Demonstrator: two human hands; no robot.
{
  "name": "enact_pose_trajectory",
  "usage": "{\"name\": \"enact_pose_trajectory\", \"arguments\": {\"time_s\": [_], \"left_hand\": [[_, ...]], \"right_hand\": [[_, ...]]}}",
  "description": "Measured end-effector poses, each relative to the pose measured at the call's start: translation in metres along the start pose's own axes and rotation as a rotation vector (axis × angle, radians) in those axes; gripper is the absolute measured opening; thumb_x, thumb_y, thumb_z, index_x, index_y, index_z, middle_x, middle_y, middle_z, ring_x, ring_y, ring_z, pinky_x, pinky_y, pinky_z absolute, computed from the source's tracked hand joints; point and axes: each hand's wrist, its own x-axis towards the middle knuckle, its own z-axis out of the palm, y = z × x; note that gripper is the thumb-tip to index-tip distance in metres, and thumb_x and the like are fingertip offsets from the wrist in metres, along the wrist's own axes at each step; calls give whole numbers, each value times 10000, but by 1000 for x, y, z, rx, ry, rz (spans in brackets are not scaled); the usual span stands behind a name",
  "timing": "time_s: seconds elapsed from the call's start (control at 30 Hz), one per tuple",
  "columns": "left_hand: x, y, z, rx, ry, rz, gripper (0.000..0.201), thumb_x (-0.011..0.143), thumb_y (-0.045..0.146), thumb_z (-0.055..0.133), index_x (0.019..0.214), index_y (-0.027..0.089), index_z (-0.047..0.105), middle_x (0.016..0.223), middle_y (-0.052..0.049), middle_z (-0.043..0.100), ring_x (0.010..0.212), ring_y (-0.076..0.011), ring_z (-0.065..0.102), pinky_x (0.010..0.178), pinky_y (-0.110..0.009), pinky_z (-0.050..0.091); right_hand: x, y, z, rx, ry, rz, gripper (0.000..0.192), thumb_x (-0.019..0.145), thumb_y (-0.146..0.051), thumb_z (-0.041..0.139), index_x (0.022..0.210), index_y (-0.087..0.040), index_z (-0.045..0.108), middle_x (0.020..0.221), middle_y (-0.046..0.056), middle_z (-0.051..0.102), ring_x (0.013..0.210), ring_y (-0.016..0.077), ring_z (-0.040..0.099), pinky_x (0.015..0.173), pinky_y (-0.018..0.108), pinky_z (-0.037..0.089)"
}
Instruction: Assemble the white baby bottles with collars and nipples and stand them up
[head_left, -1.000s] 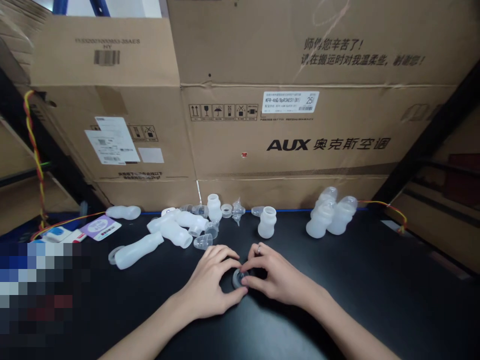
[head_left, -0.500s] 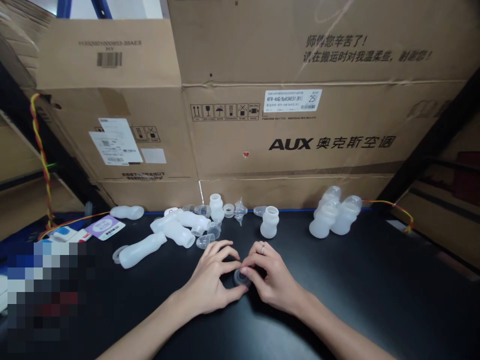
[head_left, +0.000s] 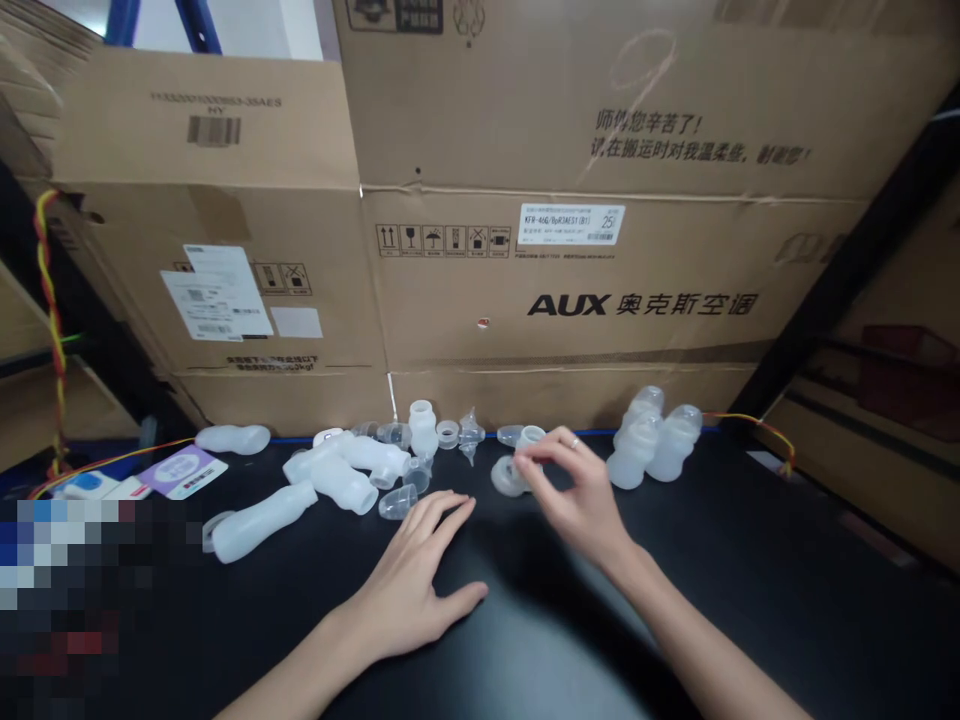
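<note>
The right hand has left the spot in front of the body, where half a second ago both hands pressed together on one small part. Now it is lifted toward the back of the table and pinches a ring between thumb and fingers; its grip is closed on the ring, just beside the short bottle standing there. The left hand has let go: it lies flat on the table with fingers spread and holds nothing. I judge the two-hand pressing is finished and the ring is being carried to the bottle.

To the left of the ring lie several long bottles and small clear caps, close together, so there is little room on that side. To the right stands a group of bottles, near but apart from the hand. Behind everything the boxes make a wall at the table's back edge. The near half of the table is open.
</note>
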Motion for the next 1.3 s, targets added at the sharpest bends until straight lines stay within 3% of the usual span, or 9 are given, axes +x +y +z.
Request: {"name": "enact_pose_trajectory", "arguments": {"time_s": [0.1, 0.23, 0.47, 0.7, 0.8, 0.93, 1.03, 1.13, 1.3], "left_hand": [[-2, -2, 1, 9, -28, 10, 664, 901, 326, 721, 1523, 295, 488, 1595, -118, 456, 1521, -370, 365, 1208, -622, 418], [-4, -1, -1, 16, -50, 16, 506, 918, 322, 702, 1414, 301, 605, 1581, -116, 474, 1525, -391, 359, 1185, -646, 435], [-5, 2, -4, -1, -86, -2, 442, 925, 346, 700, 1363, 300, 658, 1570, -109, 483, 1538, -383, 337, 1208, -647, 401], [-4, 1, -5, -24, -108, -26, 422, 936, 362, 689, 1355, 317, 665, 1567, -98, 492, 1536, -373, 341, 1223, -644, 376], [-4, 1, -5, -52, -100, -18, 446, 932, 350, 689, 1375, 323, 646, 1550, -92, 515, 1523, -361, 373, 1221, -624, 392], [-4, 0, -4, -129, -5, -41, 676, 934, 309, 677, 1563, 341, 429, 1556, -100, 520, 1474, -323, 464, 1201, -573, 442], [-4, -1, -2, -184, 70, -80, 827, 896, 337, 733, 1616, 336, 327, 1546, -115, 543, 1432, -332, 520, 1186, -574, 455], [-2, -3, 0, -274, 164, -117, 801, 842, 335, 794, 1559, 336, 437, 1465, -102, 625, 1327, -327, 619, 1142, -540, 506], [5, -3, 0, -592, 355, -201, 420, 843, 355, 790, 1245, 257, 720, 1151, -81, 784, 1027, -269, 766, 946, -412, 636]], "right_hand": [[33, 4, -16, -125, 138, 25, 162, 957, -345, 687, 867, -225, 748, 848, 37, 658, 780, 200, 628, 740, 348, 519], [54, 22, -21, -285, 101, 113, 199, 920, -402, 706, 820, -237, 754, 830, 36, 653, 777, 223, 609, 753, 377, 490], [19, 56, -2, -184, 80, 181, 273, 1001, -467, 593, 926, -223, 691, 903, 56, 665, 847, 246, 644, 795, 385, 498], [-7, 62, 10, 0, 72, 231, 283, 1063, -483, 478, 1108, -230, 597, 1058, 84, 707, 935, 242, 676, 840, 371, 532], [-11, 61, 15, 74, 3, 224, 276, 1029, -471, 562, 1182, -242, 553, 1070, 76, 716, 933, 234, 685, 849, 365, 541], [-20, 47, 27, 221, -89, 244, 390, 955, -440, 704, 1230, -276, 480, 1130, 67, 723, 995, 233, 705, 904, 369, 551], [-28, 25, 40, 555, -100, 371, 372, 961, -438, 711, 1194, -307, 453, 1184, 58, 706, 1020, 231, 720, 907, 377, 567], [-33, 5, 51, 837, -46, 488, 394, 944, -447, 743, 1167, -320, 444, 1223, 57, 698, 1052, 253, 732, 934, 420, 575], [-35, -4, 55, 1010, 28, 701, 565, 899, -508, 783, 1335, -313, 483, 1350, 103, 684, 1187, 312, 694, 1039, 506, 534]]}}
